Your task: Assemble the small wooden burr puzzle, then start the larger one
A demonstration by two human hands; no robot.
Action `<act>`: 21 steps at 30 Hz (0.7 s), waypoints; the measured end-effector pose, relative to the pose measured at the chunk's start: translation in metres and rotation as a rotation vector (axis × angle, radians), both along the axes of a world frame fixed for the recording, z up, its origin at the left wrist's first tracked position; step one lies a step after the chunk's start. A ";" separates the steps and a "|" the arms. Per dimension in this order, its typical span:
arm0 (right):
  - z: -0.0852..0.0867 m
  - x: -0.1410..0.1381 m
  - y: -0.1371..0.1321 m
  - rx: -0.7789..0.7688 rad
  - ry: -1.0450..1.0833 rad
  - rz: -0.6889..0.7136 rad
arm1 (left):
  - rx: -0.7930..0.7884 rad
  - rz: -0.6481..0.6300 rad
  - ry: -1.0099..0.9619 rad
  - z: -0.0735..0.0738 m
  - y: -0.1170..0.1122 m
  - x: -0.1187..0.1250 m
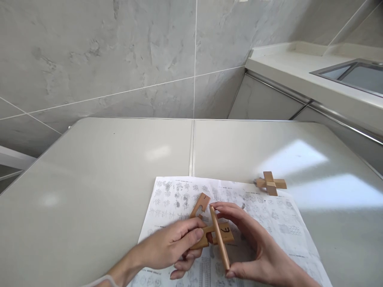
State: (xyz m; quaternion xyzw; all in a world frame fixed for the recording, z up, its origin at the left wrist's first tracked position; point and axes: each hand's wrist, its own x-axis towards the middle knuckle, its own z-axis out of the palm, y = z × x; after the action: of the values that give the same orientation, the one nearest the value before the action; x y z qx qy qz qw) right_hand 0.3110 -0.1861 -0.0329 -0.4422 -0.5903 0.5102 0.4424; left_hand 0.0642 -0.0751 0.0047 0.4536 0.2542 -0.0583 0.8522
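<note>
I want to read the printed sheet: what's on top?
A wooden cross overlaps the far edge of the sheet. The left hand, right hand and held wooden pieces are above its near middle; print behind these and under the cross is hidden.

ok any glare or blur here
Head view: glare on the table, strong at right, fainter at left; fine text on the printed sheet is too small to read; left hand, right hand and its wooden piece show no obvious motion blur.
</note>
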 end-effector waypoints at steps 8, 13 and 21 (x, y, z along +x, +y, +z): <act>0.004 -0.004 0.002 0.017 0.029 -0.018 | -0.029 -0.011 -0.009 -0.002 -0.001 0.000; 0.001 -0.001 0.002 0.026 0.052 -0.062 | -0.033 0.007 -0.010 -0.003 -0.001 0.001; -0.001 -0.001 0.000 0.054 -0.062 -0.041 | 0.000 -0.044 0.012 -0.001 0.000 0.002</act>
State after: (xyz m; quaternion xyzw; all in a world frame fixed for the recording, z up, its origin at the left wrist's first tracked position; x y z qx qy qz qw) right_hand 0.3100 -0.1866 -0.0343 -0.4577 -0.6081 0.4707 0.4462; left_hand 0.0662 -0.0756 0.0039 0.4586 0.2494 -0.0797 0.8492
